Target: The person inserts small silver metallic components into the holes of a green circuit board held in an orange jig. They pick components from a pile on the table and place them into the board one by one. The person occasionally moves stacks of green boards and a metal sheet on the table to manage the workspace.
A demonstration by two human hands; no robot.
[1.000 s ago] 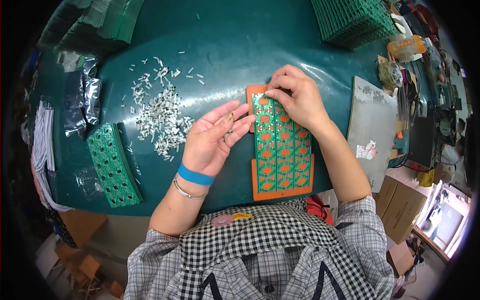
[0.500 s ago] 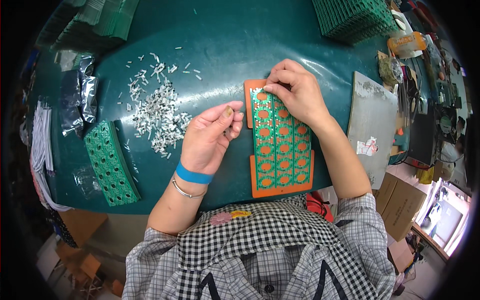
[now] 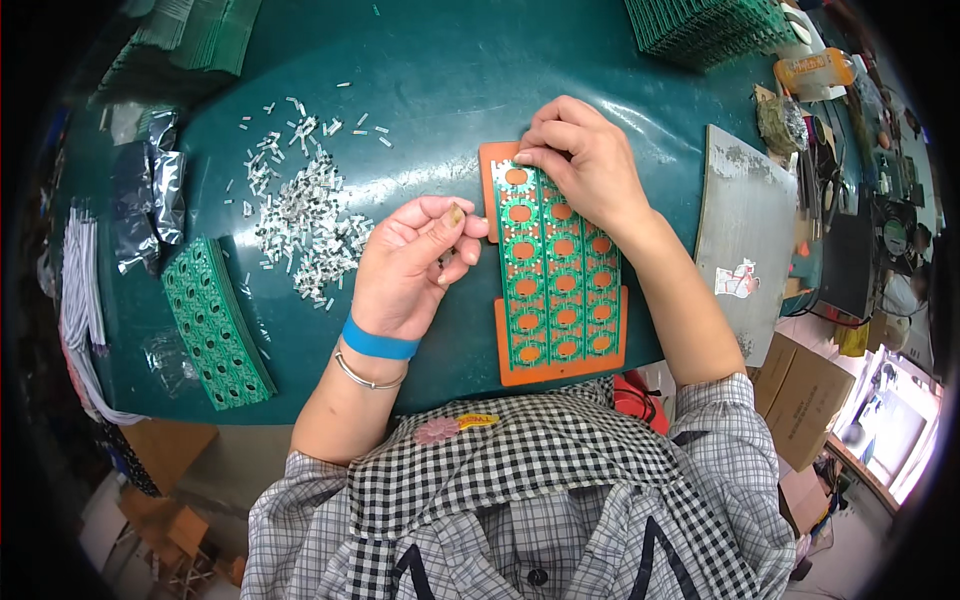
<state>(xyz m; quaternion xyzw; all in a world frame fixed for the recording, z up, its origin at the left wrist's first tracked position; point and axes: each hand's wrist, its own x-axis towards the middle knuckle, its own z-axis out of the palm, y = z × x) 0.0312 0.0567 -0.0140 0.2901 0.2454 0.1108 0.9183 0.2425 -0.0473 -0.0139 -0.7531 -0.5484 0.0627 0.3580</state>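
- Since a second ago the left hand (image 3: 415, 262) has drawn slightly away from the green circuit-board panel with round cut-outs (image 3: 558, 270) and curled: thumb and fingers are now pinched together, seemingly on one or more small silvery parts, though what sits between them is too small to tell.
- The right hand (image 3: 585, 165) has stayed at the panel's far end, fingertips pressed together on its top-left corner, as if seating or steadying something there.
- The panel lies on a flat orange rectangular carrier plate (image 3: 560, 368) on the dark green desk (image 3: 450, 90), directly in front of the person; it has shifted only a little.
- Judged from this, one placement looks in hand while the left hand readies the next piece.
- A loose heap of small silvery metal parts (image 3: 305, 225) lies just left of the left hand, within easy reach.
- Further left sits a stack of green perforated boards (image 3: 215, 322), and crumpled silver foil bags (image 3: 150, 195).
- A grey flat board (image 3: 745, 245) lies right of the right forearm; more green stacks (image 3: 700, 25) stand at the far edge.
- Nothing blocks the way between heap and panel.
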